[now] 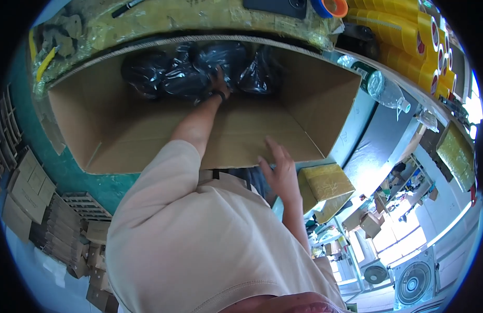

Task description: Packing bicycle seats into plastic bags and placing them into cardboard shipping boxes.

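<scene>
A large open cardboard box stands in front of me. Along its far side lie several black items in shiny clear plastic bags. Reaching deep into the box, my left hand touches the bags in the middle, its visible fingers stretched out against them; part of the hand blends into the dark plastic. A dark band circles that wrist. At the near edge of the box, toward the right, my right hand hovers with its fingers apart and nothing in them.
Behind the box is a tape-covered worktop bearing a dark phone and a pen. Yellow tape rolls and a plastic bottle sit at the right. A tape-wrapped carton stands beside my right arm.
</scene>
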Demonstrator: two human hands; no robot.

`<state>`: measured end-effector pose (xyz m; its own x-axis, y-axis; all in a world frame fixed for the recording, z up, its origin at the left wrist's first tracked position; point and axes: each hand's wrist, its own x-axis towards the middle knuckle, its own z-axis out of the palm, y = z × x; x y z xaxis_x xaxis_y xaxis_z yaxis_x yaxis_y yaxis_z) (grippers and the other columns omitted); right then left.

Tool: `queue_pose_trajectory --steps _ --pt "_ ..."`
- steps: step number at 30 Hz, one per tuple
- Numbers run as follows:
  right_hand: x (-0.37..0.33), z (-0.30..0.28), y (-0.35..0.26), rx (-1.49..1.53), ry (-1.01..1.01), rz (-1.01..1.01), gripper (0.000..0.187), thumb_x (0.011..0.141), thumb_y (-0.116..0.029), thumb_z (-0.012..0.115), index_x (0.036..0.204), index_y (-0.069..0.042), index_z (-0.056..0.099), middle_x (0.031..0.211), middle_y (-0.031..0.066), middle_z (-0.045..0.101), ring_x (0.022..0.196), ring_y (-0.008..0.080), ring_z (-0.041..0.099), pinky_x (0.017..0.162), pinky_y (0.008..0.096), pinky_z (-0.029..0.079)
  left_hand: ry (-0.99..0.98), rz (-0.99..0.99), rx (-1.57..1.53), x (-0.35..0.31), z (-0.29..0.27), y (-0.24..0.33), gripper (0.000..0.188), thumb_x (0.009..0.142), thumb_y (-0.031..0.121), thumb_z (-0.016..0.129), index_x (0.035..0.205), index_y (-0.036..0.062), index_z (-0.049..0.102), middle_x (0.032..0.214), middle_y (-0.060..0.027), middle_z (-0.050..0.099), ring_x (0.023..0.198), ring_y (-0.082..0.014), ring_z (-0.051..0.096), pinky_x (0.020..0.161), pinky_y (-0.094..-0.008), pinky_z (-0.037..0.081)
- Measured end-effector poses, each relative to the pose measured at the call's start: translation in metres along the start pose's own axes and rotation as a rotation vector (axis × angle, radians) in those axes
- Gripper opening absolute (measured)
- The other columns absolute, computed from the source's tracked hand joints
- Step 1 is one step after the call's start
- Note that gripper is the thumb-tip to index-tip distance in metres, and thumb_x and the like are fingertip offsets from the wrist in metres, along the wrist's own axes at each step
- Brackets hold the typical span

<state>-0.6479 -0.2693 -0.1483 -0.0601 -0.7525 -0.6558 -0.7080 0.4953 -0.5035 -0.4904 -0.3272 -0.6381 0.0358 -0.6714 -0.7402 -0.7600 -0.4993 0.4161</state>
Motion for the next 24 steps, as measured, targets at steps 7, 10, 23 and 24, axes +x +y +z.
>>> queue_pose_trajectory --steps 7,10,23,24 --pt "-0.046 0.058 0.047 -0.209 0.461 -0.271 0.037 0.093 -0.015 0.075 0.128 -0.004 0.072 0.119 0.0146 0.074 0.120 0.0376 0.066 0.124 0.0572 0.037 -0.142 0.041 -0.009 0.050 -0.041 -0.033 0.118 0.094 0.023 0.081 0.177 0.0281 -0.003 0.178 -0.0235 0.022 0.165 -0.0450 0.020 0.132 -0.0540 0.030" --pt "-0.049 0.091 0.057 -0.259 0.620 -0.213 0.029 0.095 -0.021 0.073 0.121 -0.007 0.075 0.121 0.0107 0.070 0.125 0.0332 0.061 0.128 0.0605 0.028 -0.154 0.160 0.589 -0.012 -0.027 0.009 0.105 0.094 0.026 0.080 0.177 0.0250 0.016 0.176 -0.0227 0.028 0.163 -0.0443 0.027 0.129 -0.0543 0.036" --pt "-0.056 0.096 0.059 -0.129 0.638 -0.180 0.034 0.091 -0.029 0.077 0.121 -0.012 0.076 0.130 0.0082 0.068 0.134 0.0314 0.057 0.128 0.0623 0.027 -0.356 0.637 0.887 0.008 0.022 0.127 0.103 0.082 0.056 0.083 0.169 0.0222 0.039 0.177 -0.0233 0.028 0.160 -0.0505 0.031 0.132 -0.0584 0.031" --pt "-0.054 0.098 0.068 -0.136 0.667 -0.110 0.033 0.091 -0.028 0.077 0.120 -0.012 0.076 0.132 0.0077 0.068 0.135 0.0310 0.057 0.128 0.0616 0.027 -0.379 0.635 0.939 -0.024 0.042 0.150 0.104 0.082 0.061 0.080 0.169 0.0219 0.041 0.178 -0.0226 0.027 0.161 -0.0498 0.029 0.132 -0.0572 0.031"
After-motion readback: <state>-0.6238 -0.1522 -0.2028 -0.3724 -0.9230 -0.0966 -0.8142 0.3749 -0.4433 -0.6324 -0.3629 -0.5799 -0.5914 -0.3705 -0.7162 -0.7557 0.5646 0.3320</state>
